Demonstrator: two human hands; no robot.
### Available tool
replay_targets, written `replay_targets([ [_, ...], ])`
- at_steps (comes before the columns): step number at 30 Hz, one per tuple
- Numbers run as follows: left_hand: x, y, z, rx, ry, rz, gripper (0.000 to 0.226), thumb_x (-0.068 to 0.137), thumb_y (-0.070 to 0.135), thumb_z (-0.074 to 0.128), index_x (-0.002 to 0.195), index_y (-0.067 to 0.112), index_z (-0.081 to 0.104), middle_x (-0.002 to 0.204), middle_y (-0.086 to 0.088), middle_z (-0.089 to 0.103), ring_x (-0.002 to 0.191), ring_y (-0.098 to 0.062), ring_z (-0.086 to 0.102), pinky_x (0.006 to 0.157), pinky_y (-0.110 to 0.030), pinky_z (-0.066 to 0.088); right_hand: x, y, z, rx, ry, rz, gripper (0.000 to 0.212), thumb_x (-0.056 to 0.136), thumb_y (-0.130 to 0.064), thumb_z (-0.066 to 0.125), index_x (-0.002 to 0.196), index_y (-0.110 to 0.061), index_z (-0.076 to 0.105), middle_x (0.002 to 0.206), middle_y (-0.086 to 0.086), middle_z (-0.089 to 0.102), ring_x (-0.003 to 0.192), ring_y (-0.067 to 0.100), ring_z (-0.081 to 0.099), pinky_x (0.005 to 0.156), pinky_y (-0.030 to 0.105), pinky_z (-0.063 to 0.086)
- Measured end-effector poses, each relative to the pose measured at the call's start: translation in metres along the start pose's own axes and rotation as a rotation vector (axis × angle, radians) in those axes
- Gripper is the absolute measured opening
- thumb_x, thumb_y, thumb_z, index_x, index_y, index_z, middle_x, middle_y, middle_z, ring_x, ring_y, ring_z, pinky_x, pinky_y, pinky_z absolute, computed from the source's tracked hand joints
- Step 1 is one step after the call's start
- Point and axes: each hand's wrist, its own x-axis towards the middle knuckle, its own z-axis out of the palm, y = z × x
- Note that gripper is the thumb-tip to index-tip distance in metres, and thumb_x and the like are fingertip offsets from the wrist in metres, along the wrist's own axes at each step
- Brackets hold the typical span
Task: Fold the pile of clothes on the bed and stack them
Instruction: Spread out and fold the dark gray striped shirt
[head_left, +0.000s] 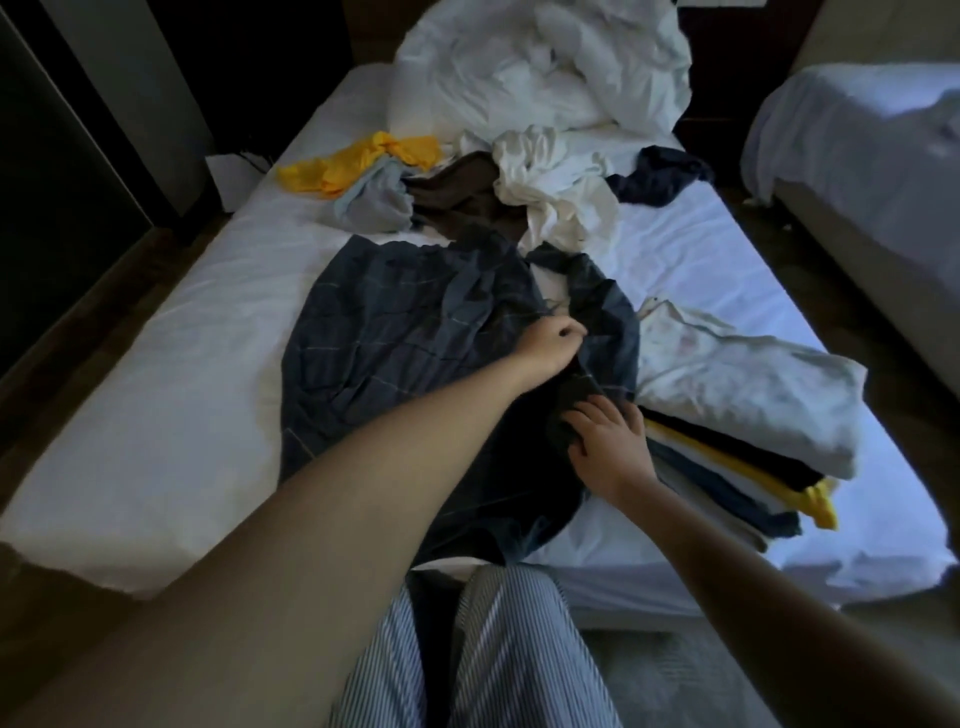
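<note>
A dark plaid shirt (405, 332) lies spread across the middle of the bed (156, 364), its hem toward the person and its right-hand front panel still rumpled and turned in on itself. The left hand (551, 345) is closed in a pinch on the cloth at the edge of that panel. The right hand (610, 441), nearer the person, has its fingers curled over a bunched fold of the same shirt, just beside the stack of folded clothes (743, 415) at the bed's right side. The shirt looks like thin woven cloth: light, limp and creasing easily, so it will probably sag and slide wherever it is not held. Hems, seams and the front edge seem the best places to grip, with the two hands set apart so the panel stays taut while it is laid flat. The soft mattress gives little backing, so smoothing with a flat palm is likely to work better than pressing. Beyond the shirt, the unfolded pile (519, 182) of yellow, grey, brown, white and navy pieces waits below a heaped white duvet (535, 67).
</note>
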Motion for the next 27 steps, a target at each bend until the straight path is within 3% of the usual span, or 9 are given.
replay_targets([
  [2,0.015,0.018,0.023,-0.095,-0.052,-0.041,0.029,0.094,0.01,0.047,0.117,0.004,0.064,0.125,-0.014,0.061,0.117,-0.026,0.055,0.078,-0.017,0.042,-0.005,0.011,0.002,-0.002,-0.06,-0.046,0.047,0.093,-0.029,0.039,0.139,-0.023,0.042,0.148,-0.005,0.036,0.143,0.014,0.016,0.113,0.037,0.002],
  [6,0.034,0.017,0.049,0.0,-0.126,-0.213,0.051,0.089,0.023,0.056,0.135,0.005,0.044,0.137,-0.016,0.047,0.123,-0.03,0.048,0.099,-0.031,0.043,-0.009,0.025,0.005,0.049,-0.095,-0.069,0.062,0.08,-0.035,0.024,0.138,-0.023,0.042,0.148,-0.006,0.036,0.143,0.011,0.017,0.111,0.035,0.008],
  [8,0.036,0.011,0.056,-0.123,-0.132,-0.319,0.057,0.086,0.022,0.063,0.134,-0.001,0.042,0.134,-0.016,0.049,0.121,-0.029,0.05,0.095,-0.03,0.044,-0.01,0.027,0.007,0.068,-0.087,-0.054,0.058,0.083,-0.033,0.026,0.138,-0.023,0.042,0.146,-0.007,0.039,0.141,0.011,0.021,0.109,0.034,0.013],
  [10,0.04,0.006,0.058,-0.282,-0.11,-0.402,0.043,0.082,0.014,0.066,0.12,-0.004,0.054,0.121,-0.018,0.058,0.103,-0.028,0.058,0.081,-0.029,0.048,-0.008,0.024,0.01,0.095,-0.072,-0.04,0.056,0.084,-0.033,0.027,0.137,-0.023,0.043,0.143,-0.007,0.043,0.138,0.013,0.026,0.104,0.032,0.019],
  [12,0.043,0.006,0.048,-0.415,-0.084,-0.437,0.01,0.078,0.006,0.06,0.086,-0.001,0.06,0.086,-0.02,0.063,0.069,-0.025,0.056,0.06,-0.026,0.044,-0.004,0.018,0.01,0.158,-0.041,-0.007,0.046,0.091,-0.027,0.034,0.136,-0.02,0.045,0.138,-0.003,0.047,0.133,0.016,0.032,0.103,0.031,0.026],
  [16,0.043,0.004,0.024,-0.602,-0.126,-0.452,0.028,0.081,-0.005,0.045,0.059,0.011,0.04,0.043,-0.002,0.039,0.037,-0.014,0.037,0.038,-0.019,0.027,0.006,0.005,0.009,0.326,0.066,0.053,0.039,0.089,-0.008,0.045,0.127,-0.01,0.053,0.126,0.006,0.057,0.123,0.021,0.041,0.1,0.028,0.035],
  [19,0.03,0.007,0.003,-0.897,-0.159,-0.404,0.028,0.083,-0.008,0.033,0.073,0.009,0.052,0.061,-0.006,0.054,0.059,-0.018,0.051,0.057,-0.022,0.045,0.009,0.003,0.009,0.268,0.024,0.02,0.04,0.086,-0.004,0.045,0.125,-0.008,0.054,0.124,0.008,0.056,0.124,0.022,0.039,0.098,0.032,0.041],
  [22,0.017,-0.002,-0.008,-1.28,-0.18,-0.352,0.032,0.075,-0.003,0.039,0.091,0.012,0.063,0.086,-0.012,0.063,0.081,-0.025,0.058,0.081,-0.034,0.045,0.011,0.001,0.008,0.226,0.002,-0.013,0.042,0.087,-0.004,0.045,0.128,-0.008,0.051,0.129,0.008,0.054,0.129,0.023,0.036,0.101,0.033,0.04],
  [27,-0.001,-0.012,-0.023,-1.243,-0.232,-0.416,0.046,0.082,0.044,0.059,0.111,0.009,0.066,0.101,-0.014,0.069,0.089,-0.026,0.065,0.086,-0.038,0.048,0.004,-0.003,0.007,0.125,-0.107,-0.004,0.044,0.091,-0.01,0.046,0.134,-0.013,0.045,0.14,0.006,0.042,0.135,0.022,0.03,0.108,0.03,0.033],
])
